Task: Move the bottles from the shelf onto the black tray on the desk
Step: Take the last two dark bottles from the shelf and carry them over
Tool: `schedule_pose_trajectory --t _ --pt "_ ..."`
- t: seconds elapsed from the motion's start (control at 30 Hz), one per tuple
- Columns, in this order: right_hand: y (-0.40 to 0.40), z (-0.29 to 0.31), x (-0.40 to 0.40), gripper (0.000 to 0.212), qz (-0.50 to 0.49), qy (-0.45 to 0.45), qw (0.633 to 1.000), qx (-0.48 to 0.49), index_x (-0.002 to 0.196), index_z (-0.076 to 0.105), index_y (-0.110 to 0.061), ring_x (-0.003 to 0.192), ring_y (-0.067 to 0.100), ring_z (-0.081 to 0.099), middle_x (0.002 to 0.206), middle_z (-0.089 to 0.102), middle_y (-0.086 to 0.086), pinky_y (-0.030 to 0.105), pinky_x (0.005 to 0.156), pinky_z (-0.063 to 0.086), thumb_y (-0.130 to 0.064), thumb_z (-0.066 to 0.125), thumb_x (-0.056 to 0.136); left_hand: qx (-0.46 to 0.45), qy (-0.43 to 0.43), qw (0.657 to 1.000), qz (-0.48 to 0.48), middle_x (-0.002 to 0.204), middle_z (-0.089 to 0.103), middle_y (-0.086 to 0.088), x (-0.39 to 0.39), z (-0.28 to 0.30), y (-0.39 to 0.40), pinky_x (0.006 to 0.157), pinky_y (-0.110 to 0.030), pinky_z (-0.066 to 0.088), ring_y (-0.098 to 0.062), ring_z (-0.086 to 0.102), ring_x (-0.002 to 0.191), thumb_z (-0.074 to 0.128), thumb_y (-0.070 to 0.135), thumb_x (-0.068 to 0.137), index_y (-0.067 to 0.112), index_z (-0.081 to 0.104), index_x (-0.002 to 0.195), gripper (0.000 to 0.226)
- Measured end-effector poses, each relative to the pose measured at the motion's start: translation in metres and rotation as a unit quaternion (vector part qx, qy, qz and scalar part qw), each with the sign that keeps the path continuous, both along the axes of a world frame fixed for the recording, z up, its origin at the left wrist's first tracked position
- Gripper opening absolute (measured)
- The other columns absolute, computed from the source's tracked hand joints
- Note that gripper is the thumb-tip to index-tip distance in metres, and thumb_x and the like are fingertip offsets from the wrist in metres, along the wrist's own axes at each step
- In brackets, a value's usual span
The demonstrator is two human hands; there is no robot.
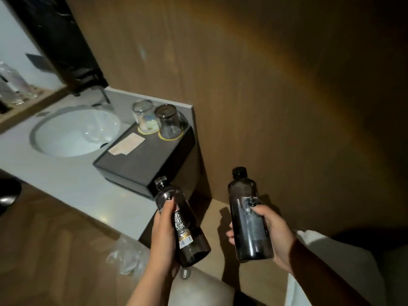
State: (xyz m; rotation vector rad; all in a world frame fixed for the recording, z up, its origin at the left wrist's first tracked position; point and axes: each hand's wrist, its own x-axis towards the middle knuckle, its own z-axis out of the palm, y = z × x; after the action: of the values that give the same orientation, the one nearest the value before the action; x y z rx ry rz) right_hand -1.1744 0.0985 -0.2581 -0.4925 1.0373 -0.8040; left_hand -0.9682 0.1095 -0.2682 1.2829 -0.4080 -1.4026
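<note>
Wood wall panel (265, 85) fills the right and upper view, meeting the pale surface (72, 186) along that surface's right edge. Surface carries a round white sink (75, 133) at its left and the black tray (141, 157) in its right corner, tray's right side flush against the wall panel, near corner just at the surface's front edge. Two glasses (154, 120) stand upside down, touching, at the tray's far end; a paper card (127, 143) lies flat beside them; the tray's near half is bare. Both bottles are held in the air, in front of and below the tray. Left hand (164, 235) grips the left bottle (181, 221), tilted, cap aimed toward the tray's near corner. Right hand (273, 235) grips the right bottle (249, 215), nearly upright, close to the wall panel. Open gap separates the two bottles.
</note>
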Motion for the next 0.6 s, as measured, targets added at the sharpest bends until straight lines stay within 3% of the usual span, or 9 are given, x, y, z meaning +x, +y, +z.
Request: schedule_pose_trajectory --t 0.07,0.17,0.27,0.33,0.47,0.6 --pt "0.002 0.008 0.026 0.052 0.029 0.009 0.999 -0.012 0.118 0.054 -0.011 0.09 0.039 0.068 0.101 0.069 0.025 0.046 0.08 0.055 -0.035 0.058 0.072 -0.001 0.002 1.0 -0.006 0.092 0.06 -0.015 0.024 0.007 0.004 0.069 -0.038 0.052 -0.028 0.06 0.078 0.066 0.057 0.066 0.009 0.059 0.115 0.069" --pt "0.003 0.013 0.071 0.057 0.053 0.018 0.998 -0.02 0.121 0.051 -0.013 0.085 0.038 0.07 0.105 0.068 0.027 0.041 0.07 0.058 -0.028 0.064 0.068 0.007 0.003 1.0 -0.019 0.098 0.065 -0.021 0.067 0.01 0.012 0.085 -0.05 0.049 -0.036 0.062 0.086 0.068 0.059 0.064 0.006 0.065 0.11 0.069" --pt "0.009 0.015 0.125 0.047 0.056 -0.006 0.998 -0.02 0.113 0.053 -0.019 0.084 0.039 0.069 0.093 0.073 0.023 0.049 0.083 0.054 -0.024 0.063 0.067 0.035 0.007 0.999 0.002 0.11 0.067 -0.022 0.116 0.01 0.023 0.094 -0.055 0.047 -0.039 0.064 0.096 0.07 0.059 0.067 0.01 0.063 0.117 0.071" --pt "0.015 0.016 0.165 0.048 0.061 -0.015 0.998 -0.018 0.115 0.052 -0.017 0.08 0.04 0.069 0.088 0.074 0.02 0.048 0.08 0.055 -0.024 0.062 0.068 0.038 0.022 0.999 0.006 0.111 0.068 -0.021 0.151 0.011 0.031 0.089 -0.051 0.052 -0.037 0.066 0.095 0.068 0.055 0.072 0.011 0.063 0.117 0.064" --pt "0.021 0.013 0.25 0.047 0.049 0.029 0.997 -0.043 0.117 0.055 -0.015 0.067 0.038 0.068 0.091 0.071 0.022 0.04 0.061 0.056 -0.017 0.066 0.071 0.043 0.041 0.998 0.002 0.081 0.068 -0.014 0.227 0.01 0.045 0.059 -0.033 0.055 -0.025 0.065 0.065 0.06 0.043 0.084 0.007 0.063 0.105 0.043" --pt "0.023 0.006 0.329 0.029 0.058 0.071 0.994 -0.055 0.111 0.057 -0.013 0.065 0.033 0.068 0.095 0.07 0.025 0.036 0.061 0.055 -0.012 0.064 0.083 0.07 0.056 0.996 0.011 0.081 0.065 -0.016 0.302 0.008 0.052 0.072 -0.044 0.054 -0.031 0.063 0.068 0.065 0.049 0.078 0.006 0.059 0.109 0.053"
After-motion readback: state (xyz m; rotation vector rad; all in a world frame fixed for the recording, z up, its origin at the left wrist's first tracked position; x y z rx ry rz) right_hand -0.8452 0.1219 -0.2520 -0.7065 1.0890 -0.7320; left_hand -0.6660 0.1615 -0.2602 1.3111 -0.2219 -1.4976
